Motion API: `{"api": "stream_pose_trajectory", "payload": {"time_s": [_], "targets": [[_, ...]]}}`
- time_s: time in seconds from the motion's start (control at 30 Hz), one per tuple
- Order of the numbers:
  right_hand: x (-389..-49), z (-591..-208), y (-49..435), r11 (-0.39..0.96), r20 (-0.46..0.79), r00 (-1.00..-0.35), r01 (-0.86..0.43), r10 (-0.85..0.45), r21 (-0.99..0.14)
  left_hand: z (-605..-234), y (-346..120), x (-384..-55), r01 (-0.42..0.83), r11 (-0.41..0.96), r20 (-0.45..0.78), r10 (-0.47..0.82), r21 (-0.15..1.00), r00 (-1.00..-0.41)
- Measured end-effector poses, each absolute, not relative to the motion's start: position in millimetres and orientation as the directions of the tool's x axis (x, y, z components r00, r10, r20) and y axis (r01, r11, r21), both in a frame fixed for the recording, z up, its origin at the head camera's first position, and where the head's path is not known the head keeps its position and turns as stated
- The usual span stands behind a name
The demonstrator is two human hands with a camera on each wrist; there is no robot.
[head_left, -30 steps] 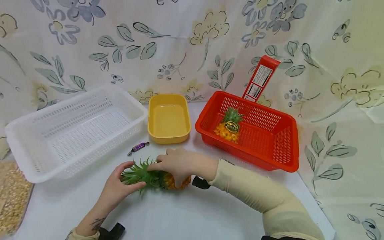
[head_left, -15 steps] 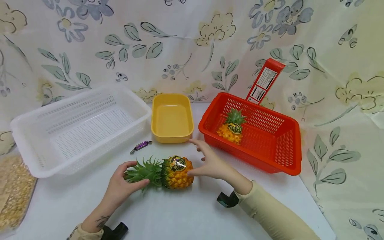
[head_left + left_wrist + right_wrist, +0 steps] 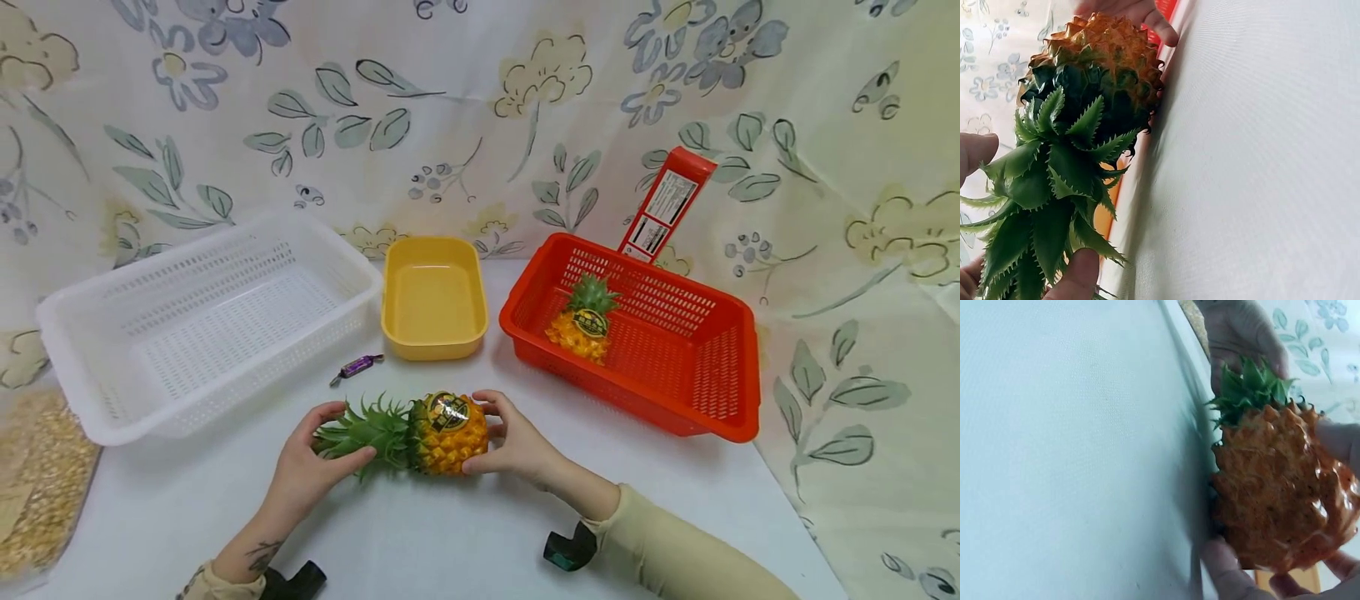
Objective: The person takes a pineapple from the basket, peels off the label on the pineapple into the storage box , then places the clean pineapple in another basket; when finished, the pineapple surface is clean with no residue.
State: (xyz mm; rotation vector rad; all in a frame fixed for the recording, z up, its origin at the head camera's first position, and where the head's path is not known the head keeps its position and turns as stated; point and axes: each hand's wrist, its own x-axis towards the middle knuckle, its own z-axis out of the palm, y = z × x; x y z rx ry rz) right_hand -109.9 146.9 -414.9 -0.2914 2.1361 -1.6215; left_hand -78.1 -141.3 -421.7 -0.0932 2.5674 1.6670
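Note:
A pineapple [image 3: 451,433] lies on its side on the white table, its spiky green leaves to the left. A black and gold label shows on its orange body. My left hand [image 3: 316,457] holds the leafy crown between thumb and fingers. At the other end, my right hand [image 3: 520,443] grips the fruit's base, thumb in front and fingers behind. In the left wrist view the crown [image 3: 1050,194] stands between my left thumb and fingers. The right wrist view shows the knobbly base [image 3: 1279,494] inside my right hand's curved fingers. The underside is hidden.
A second pineapple [image 3: 585,327] lies in the red basket [image 3: 675,408] at the back right. Behind the crown is a purple-wrapped candy [image 3: 357,367]. A yellow tub [image 3: 435,346] and a white basket [image 3: 247,379] stand behind. A bag of corn kernels [image 3: 47,483] lies far left.
My right hand lifts off the top of the pineapple, swings right with fingers spread, then closes around its base. The left hand stays at the crown.

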Motion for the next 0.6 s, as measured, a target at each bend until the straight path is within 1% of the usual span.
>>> {"api": "stream_pose_trajectory", "payload": {"time_s": [0.27, 0.6], "targets": [[-109.6, -415.4, 142.0, 0.291, -0.171, -0.903, 0.054, -0.395, -0.955, -421.1, -139.9, -77.6, -0.105, 0.39, -0.113, -0.003, 0.915, -0.994], [-123.2, -417.4, 143.9, 0.327, -0.143, -0.924, 0.021, -0.354, -0.945, -423.2, -136.3, -88.9, -0.047, 0.391, -0.054, 0.007, 0.919, -0.999]]}}
